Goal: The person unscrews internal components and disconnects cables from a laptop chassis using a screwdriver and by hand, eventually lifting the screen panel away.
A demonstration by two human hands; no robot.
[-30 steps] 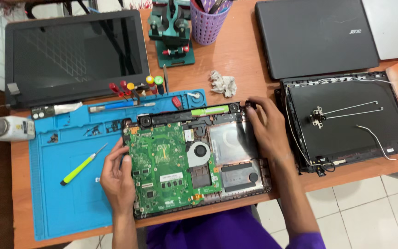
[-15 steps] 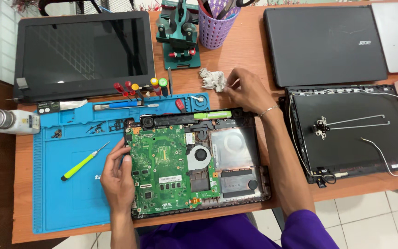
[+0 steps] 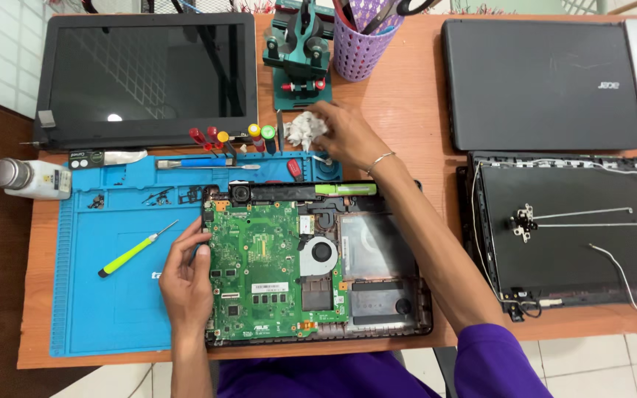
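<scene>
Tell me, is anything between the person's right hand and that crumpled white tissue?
Nothing visible. The right hand already rests on the crumpled white tissue, fingers touching it on the wooden table. The left hand stays at the green circuit board.

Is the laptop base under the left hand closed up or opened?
Opened. The laptop base has no cover: its green motherboard and cooling fan lie bare, with the left hand resting on the board's edge.
</scene>
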